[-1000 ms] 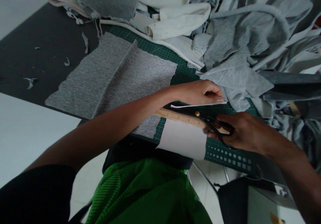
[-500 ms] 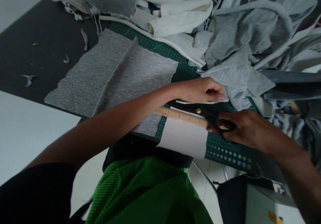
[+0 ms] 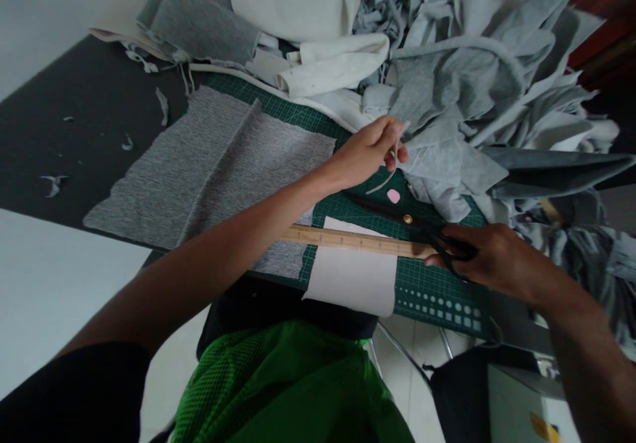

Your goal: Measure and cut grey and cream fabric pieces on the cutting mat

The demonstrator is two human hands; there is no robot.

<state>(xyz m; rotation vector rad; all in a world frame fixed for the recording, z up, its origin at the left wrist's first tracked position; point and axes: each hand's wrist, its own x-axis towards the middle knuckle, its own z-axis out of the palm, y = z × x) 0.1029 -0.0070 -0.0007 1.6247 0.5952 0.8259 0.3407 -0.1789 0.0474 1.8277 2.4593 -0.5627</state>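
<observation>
Pinched in the fingers of my left hand [image 3: 373, 150] is a thin, pale fabric strip [image 3: 381, 185], lifted above the green cutting mat [image 3: 422, 284]. My right hand [image 3: 497, 254] grips the handles of black scissors [image 3: 408, 219], whose blades point left over the mat. Under them a wooden ruler [image 3: 342, 239] lies across a pale pinkish-white fabric piece [image 3: 350, 277]. A small pink piece [image 3: 393, 196], perhaps tailor's chalk, rests between my hands. Beneath my left forearm a heather-grey fabric [image 3: 218, 165] is spread.
A heap of grey fabric scraps [image 3: 437, 85] fills the back right. Folded cream fabric [image 3: 338, 65] and dark grey fabric [image 3: 203, 26] lie at the back. Small scraps [image 3: 53, 185] dot the black table [image 3: 50, 125] on the left.
My left hand has risen away from the ruler, lifting the strip off the mat and uncovering the pink piece. The scissors have shifted slightly right, away from the fabric's edge.
</observation>
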